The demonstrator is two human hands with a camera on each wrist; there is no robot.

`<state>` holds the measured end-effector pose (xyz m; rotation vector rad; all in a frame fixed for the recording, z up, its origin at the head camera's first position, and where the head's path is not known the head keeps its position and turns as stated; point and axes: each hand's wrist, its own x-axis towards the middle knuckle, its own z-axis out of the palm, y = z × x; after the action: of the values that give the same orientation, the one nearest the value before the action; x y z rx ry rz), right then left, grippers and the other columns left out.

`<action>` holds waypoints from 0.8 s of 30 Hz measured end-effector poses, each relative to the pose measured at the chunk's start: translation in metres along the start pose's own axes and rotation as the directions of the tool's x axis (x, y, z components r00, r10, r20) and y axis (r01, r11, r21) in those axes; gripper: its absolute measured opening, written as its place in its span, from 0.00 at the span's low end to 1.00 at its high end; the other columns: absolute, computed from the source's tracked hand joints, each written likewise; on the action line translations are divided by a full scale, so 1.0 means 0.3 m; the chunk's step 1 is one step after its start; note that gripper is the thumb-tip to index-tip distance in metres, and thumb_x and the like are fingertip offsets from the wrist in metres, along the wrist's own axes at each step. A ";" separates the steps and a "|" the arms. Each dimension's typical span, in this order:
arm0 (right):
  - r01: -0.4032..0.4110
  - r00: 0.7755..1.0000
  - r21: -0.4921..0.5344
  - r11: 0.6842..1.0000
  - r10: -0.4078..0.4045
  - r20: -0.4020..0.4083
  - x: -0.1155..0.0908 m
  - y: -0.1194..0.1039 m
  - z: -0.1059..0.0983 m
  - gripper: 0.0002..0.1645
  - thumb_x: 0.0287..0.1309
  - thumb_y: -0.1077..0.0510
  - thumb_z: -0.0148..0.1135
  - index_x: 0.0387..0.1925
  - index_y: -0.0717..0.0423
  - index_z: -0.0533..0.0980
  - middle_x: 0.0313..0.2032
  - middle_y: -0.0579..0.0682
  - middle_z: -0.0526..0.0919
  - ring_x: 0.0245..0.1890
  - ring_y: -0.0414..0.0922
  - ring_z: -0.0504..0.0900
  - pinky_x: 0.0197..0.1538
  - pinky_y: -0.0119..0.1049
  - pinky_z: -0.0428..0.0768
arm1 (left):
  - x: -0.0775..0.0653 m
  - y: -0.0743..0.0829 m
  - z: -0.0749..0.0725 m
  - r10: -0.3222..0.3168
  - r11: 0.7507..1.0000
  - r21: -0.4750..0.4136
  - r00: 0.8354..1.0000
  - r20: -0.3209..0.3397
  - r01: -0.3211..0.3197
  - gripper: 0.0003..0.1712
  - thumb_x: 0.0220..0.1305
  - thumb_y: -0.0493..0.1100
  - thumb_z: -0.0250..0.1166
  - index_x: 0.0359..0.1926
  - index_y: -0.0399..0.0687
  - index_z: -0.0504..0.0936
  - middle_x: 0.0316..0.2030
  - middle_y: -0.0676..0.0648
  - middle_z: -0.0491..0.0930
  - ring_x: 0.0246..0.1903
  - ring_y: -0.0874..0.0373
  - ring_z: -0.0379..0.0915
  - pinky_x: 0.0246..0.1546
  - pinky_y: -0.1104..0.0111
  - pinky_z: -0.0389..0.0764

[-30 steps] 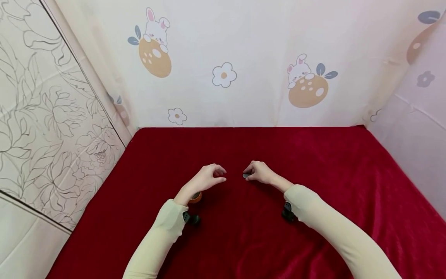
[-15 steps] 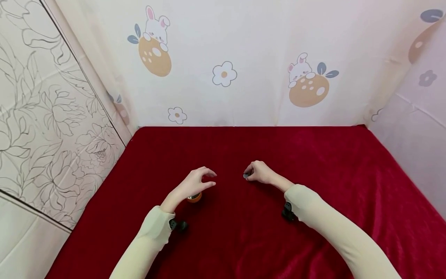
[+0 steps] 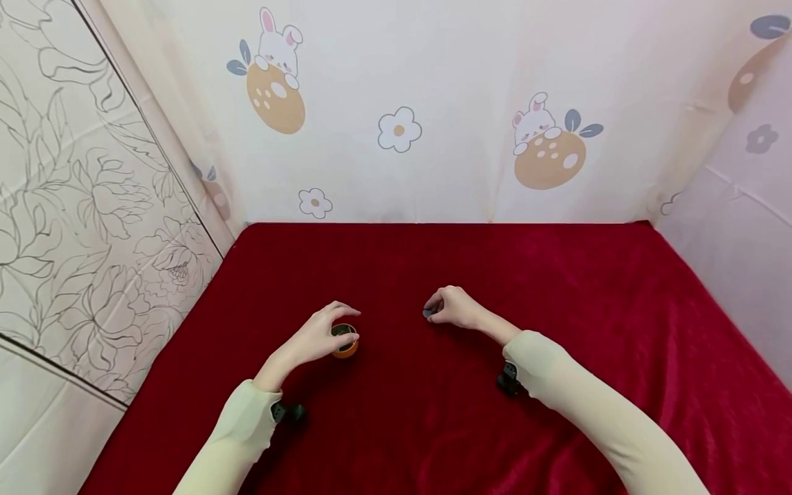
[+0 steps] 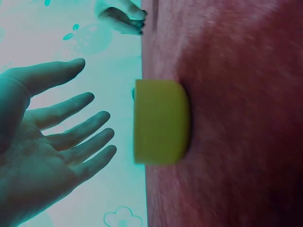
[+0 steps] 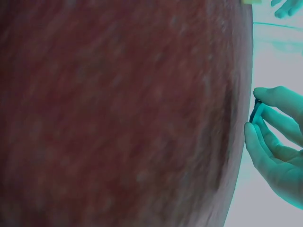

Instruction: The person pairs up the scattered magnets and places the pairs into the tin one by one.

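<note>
A small round orange container [image 3: 346, 352], flat-rimmed and with a dark inside, stands on the red cloth. In the left wrist view the same container [image 4: 161, 122] looks yellow-green with a rounded base. My left hand [image 3: 318, 334] is over and beside it, fingers spread and thumb held apart; its palm [image 4: 42, 165] holds nothing. To the right, my right hand [image 3: 456, 307] pinches a small thin grey disc [image 3: 427, 313] between thumb and fingers. Edge-on, that disc [image 5: 256, 112] looks dark and slim in the right wrist view. What lies inside the container is too small to tell.
Dark red velvet cloth [image 3: 396, 426] covers the table, with folds at the right. A pale patterned curtain [image 3: 458, 82] hangs behind the back edge, and a flower-line panel [image 3: 105, 206] stands at the left. Small black wrist devices sit under both sleeves.
My left hand has drawn back to the left and nearer, uncovering more of the orange container. The right hand, still pinching the grey disc, has shifted slightly left.
</note>
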<state>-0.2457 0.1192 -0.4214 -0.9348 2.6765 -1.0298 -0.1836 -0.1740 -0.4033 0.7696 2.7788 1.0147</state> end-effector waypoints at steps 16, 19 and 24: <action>0.071 0.997 0.072 0.995 -0.071 -0.010 0.026 -0.143 0.061 0.11 0.47 0.64 0.64 0.36 0.62 0.80 0.31 0.49 0.78 0.30 0.41 0.77 0.34 0.27 0.75 | -0.065 -0.052 -0.006 -0.013 0.999 0.047 1.000 -0.006 0.013 0.27 0.53 0.41 0.64 0.54 0.37 0.71 0.49 0.44 0.71 0.50 0.49 0.68 0.48 0.56 0.69; 0.087 0.996 0.085 0.993 -0.085 -0.024 0.035 -0.165 0.082 0.11 0.46 0.64 0.64 0.35 0.62 0.80 0.30 0.49 0.78 0.30 0.41 0.77 0.33 0.27 0.75 | -0.074 -0.062 0.000 -0.031 0.999 0.026 0.999 -0.011 0.031 0.28 0.53 0.41 0.64 0.55 0.36 0.70 0.49 0.43 0.71 0.49 0.48 0.69 0.47 0.57 0.70; 0.098 0.995 0.114 0.989 -0.095 -0.031 0.051 -0.203 0.119 0.10 0.46 0.64 0.64 0.35 0.61 0.81 0.30 0.48 0.77 0.30 0.39 0.77 0.33 0.26 0.74 | -0.086 -0.077 0.011 -0.064 0.997 -0.033 0.998 0.001 0.064 0.27 0.55 0.39 0.63 0.56 0.34 0.69 0.49 0.41 0.70 0.48 0.46 0.70 0.47 0.59 0.72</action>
<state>-0.2158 0.0549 -0.4078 -1.0431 2.5823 -1.2100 -0.1703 -0.1997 -0.4225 0.6715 2.7600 1.0464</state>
